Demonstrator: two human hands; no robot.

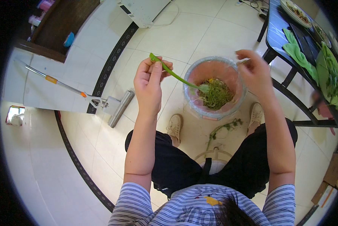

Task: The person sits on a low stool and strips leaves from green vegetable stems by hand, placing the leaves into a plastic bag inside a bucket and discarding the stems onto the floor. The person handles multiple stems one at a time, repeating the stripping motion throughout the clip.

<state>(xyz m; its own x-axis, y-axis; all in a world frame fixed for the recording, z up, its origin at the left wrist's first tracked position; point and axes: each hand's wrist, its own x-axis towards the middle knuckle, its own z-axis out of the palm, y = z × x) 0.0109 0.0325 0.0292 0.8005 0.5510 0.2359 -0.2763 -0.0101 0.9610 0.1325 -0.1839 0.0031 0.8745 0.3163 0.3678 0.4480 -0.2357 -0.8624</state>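
My left hand pinches a green vegetable stalk between thumb and fingers. The stalk slants down to the right, and its pale lower end overlaps the bin's opening in view. On the floor between my feet stands a round bin with a clear liner over its rim. Thin green plant scraps lie in it. Above the bin's right rim is my right hand, blurred, with curled fingers. Something thin may be at its fingertips, but the blur hides what it is.
A leafy sprig lies on the tiles before my stool. At right, a dark table holds dishes, a green cloth and leafy greens. A sponge mop leans at left. Cardboard boxes sit lower right.
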